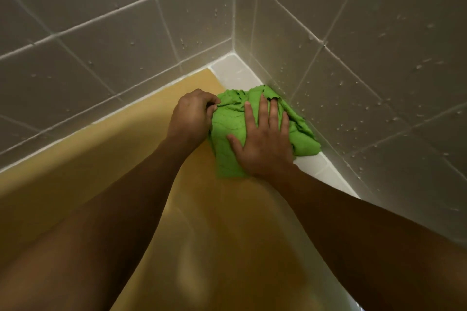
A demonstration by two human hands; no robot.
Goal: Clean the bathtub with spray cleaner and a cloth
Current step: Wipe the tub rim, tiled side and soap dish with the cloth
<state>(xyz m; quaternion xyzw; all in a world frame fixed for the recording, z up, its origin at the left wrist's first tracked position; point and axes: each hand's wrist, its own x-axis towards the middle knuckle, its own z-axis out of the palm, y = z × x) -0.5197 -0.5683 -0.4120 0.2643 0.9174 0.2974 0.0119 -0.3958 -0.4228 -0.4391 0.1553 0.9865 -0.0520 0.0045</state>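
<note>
With the right hand [265, 144] flat, fingers spread, on the green cloth [227, 121] bunched in the far corner of the bathtub [101, 159] against the tiled wall [379, 83], and the left hand [192, 118] pinching its edge, press evenly and sweep along the seam

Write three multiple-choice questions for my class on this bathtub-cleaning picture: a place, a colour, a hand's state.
1. Where does the cloth lie? A. in the corner of the bathtub, where the tiled walls meet; B. over a tap; C. on the floor.
2. What colour is the cloth? A. white; B. green; C. blue.
3. How does the right hand meet the cloth? A. pinches an edge; B. hovers above it; C. presses flat, fingers straight.
Answers: A, it lies against both walls on the bathtub's rim; B, bright green on yellow; C, palm and spread fingers rest on it.
</note>
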